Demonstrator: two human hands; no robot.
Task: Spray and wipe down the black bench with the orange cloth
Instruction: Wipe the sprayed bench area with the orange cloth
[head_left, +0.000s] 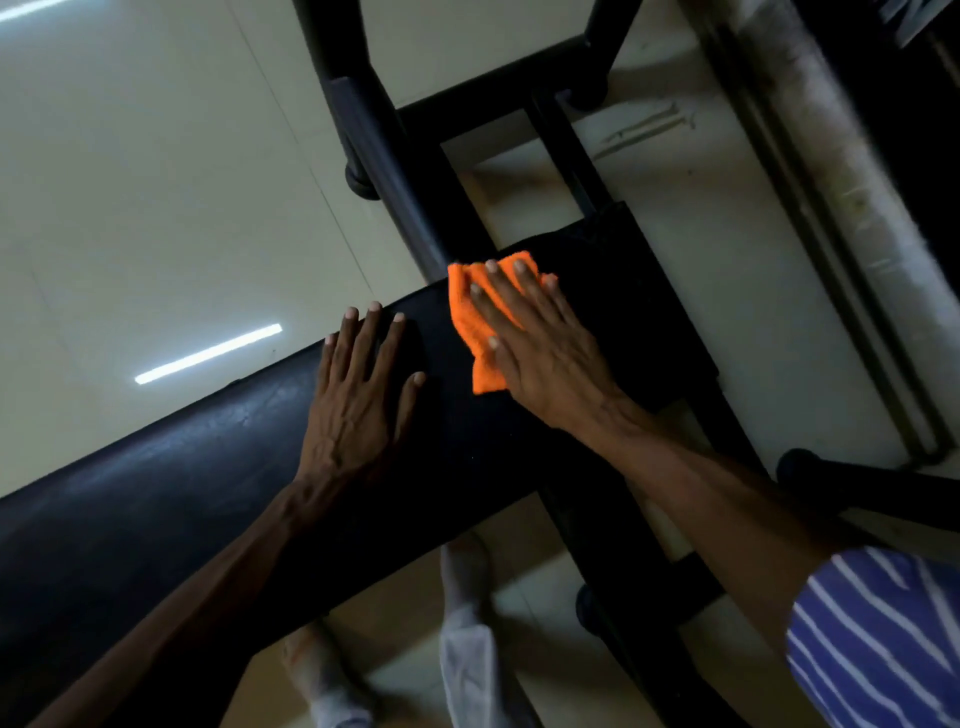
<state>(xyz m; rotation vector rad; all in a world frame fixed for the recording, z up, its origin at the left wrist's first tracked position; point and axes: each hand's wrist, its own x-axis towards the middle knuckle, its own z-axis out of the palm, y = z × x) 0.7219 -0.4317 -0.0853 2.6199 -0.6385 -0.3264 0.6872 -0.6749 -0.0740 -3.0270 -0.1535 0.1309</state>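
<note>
The black padded bench (171, 483) runs from lower left up to the centre of the view. Near its far end lies the orange cloth (465, 317), and my right hand (540, 343) presses flat on it with straight, spread fingers. My left hand (358, 384) rests flat on the bench pad just left of the cloth, fingers straight, holding nothing. No spray bottle shows in this view.
The bench's black metal frame (379, 145) and its feet stand on pale floor tiles beyond the pad. A long grey bar (841, 171) runs along the right side. My feet in pale socks (467, 623) show below the bench.
</note>
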